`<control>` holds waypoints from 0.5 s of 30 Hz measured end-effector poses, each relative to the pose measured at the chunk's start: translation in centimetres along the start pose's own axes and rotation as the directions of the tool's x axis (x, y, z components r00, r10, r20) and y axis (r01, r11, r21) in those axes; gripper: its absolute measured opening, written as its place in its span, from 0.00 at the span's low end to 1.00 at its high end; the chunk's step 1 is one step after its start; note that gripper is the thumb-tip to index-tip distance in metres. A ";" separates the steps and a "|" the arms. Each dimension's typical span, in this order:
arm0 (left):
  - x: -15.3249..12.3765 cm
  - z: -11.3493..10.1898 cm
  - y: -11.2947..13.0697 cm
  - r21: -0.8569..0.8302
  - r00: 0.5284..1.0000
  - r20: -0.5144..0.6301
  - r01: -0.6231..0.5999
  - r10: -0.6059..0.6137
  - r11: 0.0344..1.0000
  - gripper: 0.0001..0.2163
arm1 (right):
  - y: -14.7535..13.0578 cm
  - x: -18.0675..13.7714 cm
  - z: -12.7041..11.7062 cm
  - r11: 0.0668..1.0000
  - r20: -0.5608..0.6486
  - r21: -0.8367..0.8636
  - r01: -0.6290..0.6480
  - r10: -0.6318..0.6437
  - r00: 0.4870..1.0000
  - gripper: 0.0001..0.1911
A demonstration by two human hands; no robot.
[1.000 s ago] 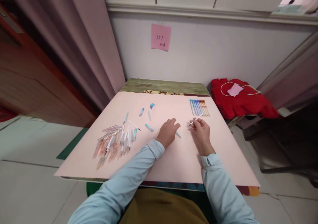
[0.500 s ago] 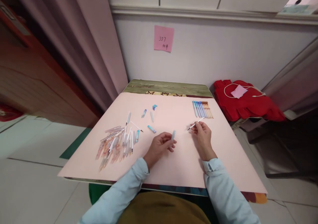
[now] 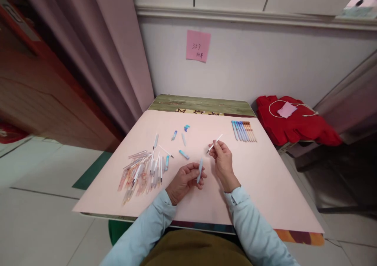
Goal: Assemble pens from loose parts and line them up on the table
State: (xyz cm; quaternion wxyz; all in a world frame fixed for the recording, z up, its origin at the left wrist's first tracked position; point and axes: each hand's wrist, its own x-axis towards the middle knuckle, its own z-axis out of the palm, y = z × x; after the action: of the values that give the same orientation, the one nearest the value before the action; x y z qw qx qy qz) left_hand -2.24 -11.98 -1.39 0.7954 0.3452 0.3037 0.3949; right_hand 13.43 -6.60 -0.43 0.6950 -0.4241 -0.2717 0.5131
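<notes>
I see the left hand (image 3: 186, 178) pinching a pale blue, pointed tube (image 3: 200, 171), maybe plastic. The right hand (image 3: 223, 162) has its thumb and fingers clamped on a thin white stick (image 3: 219, 137) with a dark tip. Both things are over the big pale pink sheet (image 3: 265, 187), near each other.

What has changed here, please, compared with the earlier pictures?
The left hand has picked up the light-blue pen barrel from the sheet; the right hand, still holding the white refill, has moved leftward, toward it. The pen row and the pile of parts stayed put.
</notes>
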 end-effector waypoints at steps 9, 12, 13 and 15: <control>0.1 -0.1 0.1 0.041 1.000 0.020 0.014 -0.015 0.999 0.12 | 0.3 -0.7 -0.4 0.998 0.061 -0.054 -0.013 0.016 0.998 0.14; 0.0 0.0 0.2 0.043 1.000 0.021 0.019 -0.020 0.999 0.13 | 0.1 -1.0 -0.3 0.997 0.083 -0.073 -0.014 0.020 0.996 0.14; 0.0 0.0 0.2 0.042 1.000 0.023 0.018 -0.019 0.999 0.13 | 0.0 -1.1 -0.2 0.997 0.091 -0.080 -0.018 0.025 0.995 0.14; 0.0 0.0 0.2 0.040 0.999 0.030 0.018 -0.019 0.999 0.13 | -0.1 -1.3 -0.2 0.995 0.108 -0.092 -0.026 0.036 0.994 0.14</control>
State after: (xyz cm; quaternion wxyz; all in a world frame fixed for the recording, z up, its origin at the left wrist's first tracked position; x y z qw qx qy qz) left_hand -2.36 -11.84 -1.24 0.7965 0.3641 0.3028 0.3760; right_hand 13.18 -7.87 -0.36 0.6513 -0.4304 -0.3256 0.5334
